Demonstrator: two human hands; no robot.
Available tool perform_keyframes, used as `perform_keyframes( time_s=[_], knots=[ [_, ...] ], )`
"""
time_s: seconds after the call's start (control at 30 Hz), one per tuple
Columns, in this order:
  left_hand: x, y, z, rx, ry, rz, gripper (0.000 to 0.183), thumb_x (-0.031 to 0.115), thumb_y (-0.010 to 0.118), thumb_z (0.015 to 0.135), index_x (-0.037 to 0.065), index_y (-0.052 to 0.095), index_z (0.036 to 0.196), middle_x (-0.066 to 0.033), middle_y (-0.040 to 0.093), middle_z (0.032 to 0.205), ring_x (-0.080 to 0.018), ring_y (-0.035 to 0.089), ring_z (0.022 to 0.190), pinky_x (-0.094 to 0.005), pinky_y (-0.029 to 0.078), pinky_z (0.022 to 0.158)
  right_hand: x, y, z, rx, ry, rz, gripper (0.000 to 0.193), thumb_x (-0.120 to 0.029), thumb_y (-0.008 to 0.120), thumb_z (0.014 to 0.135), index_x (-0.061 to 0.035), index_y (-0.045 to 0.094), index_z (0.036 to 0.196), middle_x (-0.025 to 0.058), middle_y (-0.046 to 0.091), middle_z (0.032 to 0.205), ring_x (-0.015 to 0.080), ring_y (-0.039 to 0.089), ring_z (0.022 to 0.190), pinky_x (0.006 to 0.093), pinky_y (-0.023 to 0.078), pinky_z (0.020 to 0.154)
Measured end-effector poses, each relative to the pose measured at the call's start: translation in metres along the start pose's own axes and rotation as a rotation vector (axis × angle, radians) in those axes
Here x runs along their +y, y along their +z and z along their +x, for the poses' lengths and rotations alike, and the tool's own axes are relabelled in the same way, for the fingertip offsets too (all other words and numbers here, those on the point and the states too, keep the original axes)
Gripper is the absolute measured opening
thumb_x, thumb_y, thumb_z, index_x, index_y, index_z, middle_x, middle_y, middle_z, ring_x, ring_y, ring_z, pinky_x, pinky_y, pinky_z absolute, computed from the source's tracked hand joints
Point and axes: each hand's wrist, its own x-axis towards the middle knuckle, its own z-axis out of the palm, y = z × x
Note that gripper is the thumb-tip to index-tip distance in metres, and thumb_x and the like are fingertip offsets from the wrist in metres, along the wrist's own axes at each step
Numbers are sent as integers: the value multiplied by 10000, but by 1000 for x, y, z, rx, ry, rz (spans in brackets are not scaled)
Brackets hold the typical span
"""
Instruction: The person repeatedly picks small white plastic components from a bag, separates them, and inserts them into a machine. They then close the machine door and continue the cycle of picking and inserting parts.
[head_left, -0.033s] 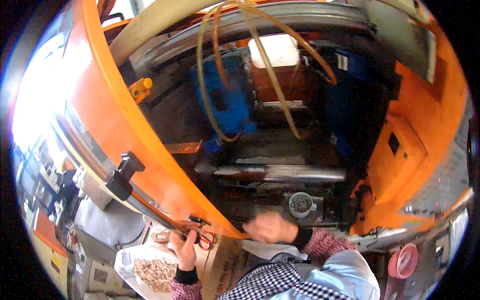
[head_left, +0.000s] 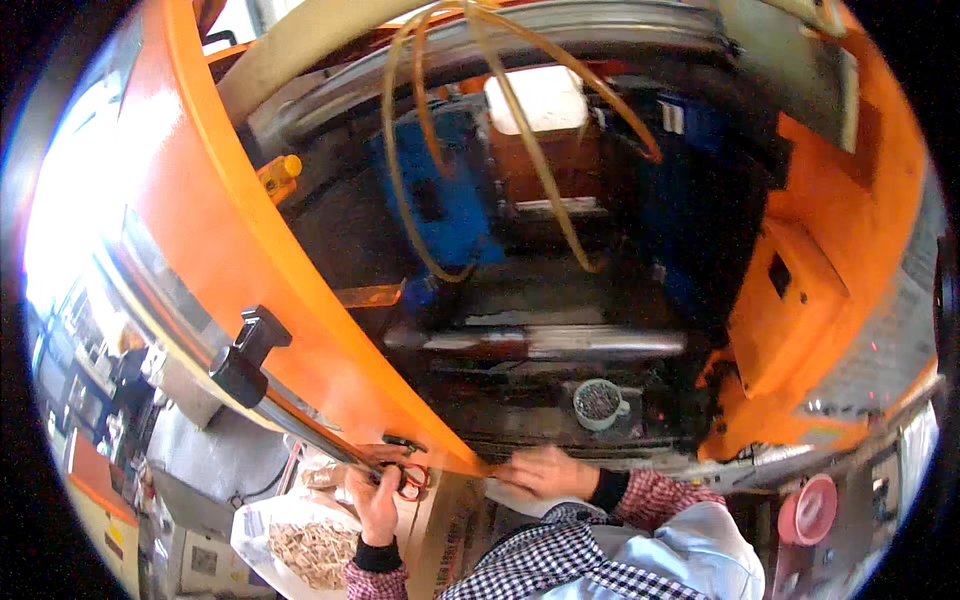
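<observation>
My left hand (head_left: 375, 508) is at the lower left, thumb and fingers apart, beside red-handled scissors (head_left: 413, 482) on a cardboard surface (head_left: 440, 545). Nothing in its grasp can be made out. To its left, a white bin (head_left: 252, 522) holds many small tan pieces (head_left: 312, 553). My right hand (head_left: 545, 472) is at the lower tip of an orange machine door (head_left: 330, 345), fingers drawn together and pointing left. Whatever lies between those fingertips is too small or hidden to name.
The open machine bay holds blue blocks (head_left: 440, 185), hanging yellowish hoses (head_left: 545, 165) and a steel bar (head_left: 610, 343). A pale mug of dark pellets (head_left: 600, 404) stands at its front. A black handle (head_left: 245, 360) projects from the door. A pink basin (head_left: 808, 510) lies at right.
My right hand, blurred before, is now sharper, its fingers stretched a little further left to the door's tip. My left hand stays by the scissors. The view has shifted slightly.
</observation>
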Motion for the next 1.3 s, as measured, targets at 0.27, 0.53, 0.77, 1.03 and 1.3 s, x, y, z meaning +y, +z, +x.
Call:
perform_keyframes(
  time_s=[0.27, 0.53, 0.77, 1.03, 1.3],
  knots=[
    [22, 70, -14, -848, 140, 115, 358, -26, 518, 779, -9, 535, 1136, -127, 540, 1195, -275, 423, 1183, -373, 278, 1020, -58, 37, -113, -732, 629, 3, 223, -245, 502, 864, -35, 521, 791, 148, 597, 691, 330, 606, 654, 438, 482, 559],
    [38, 208, -36, -1044, 413, -138, 409, 165, 550, 860, -31, 374, 1174, -239, 494, 1108, -398, 443, 1084, -457, 329, 946, -60, 26, -139, -529, 804, 297, 185, -184, 518, 851, -8, 573, 862, 201, 591, 847, 353, 586, 794, 424, 479, 703],
    [53, 287, -58, -1034, 447, -252, 445, 176, 592, 819, 18, 391, 1183, -184, 516, 1018, -340, 488, 975, -424, 359, 839, -65, -7, -175, -752, 946, 125, 183, -185, 534, 844, -13, 583, 883, 190, 597, 862, 349, 589, 799, 418, 480, 716],
    [57, 312, -72, -925, 622, -318, 407, 213, 538, 797, -10, 443, 1123, -188, 526, 1001, -338, 508, 925, -447, 406, 800, -29, -12, -181, -909, 920, 144, 186, -185, 553, 836, -17, 594, 906, 177, 604, 879, 344, 592, 806, 412, 482, 731],
    [58, 242, -44, -513, 820, -316, 330, 270, 574, 825, 11, 511, 1019, -179, 555, 928, -324, 546, 880, -410, 451, 741, -33, 95, -76, -1031, 444, 357, 195, -186, 572, 828, -22, 605, 930, 165, 610, 896, 340, 595, 812, 405, 483, 746]
  ],
)
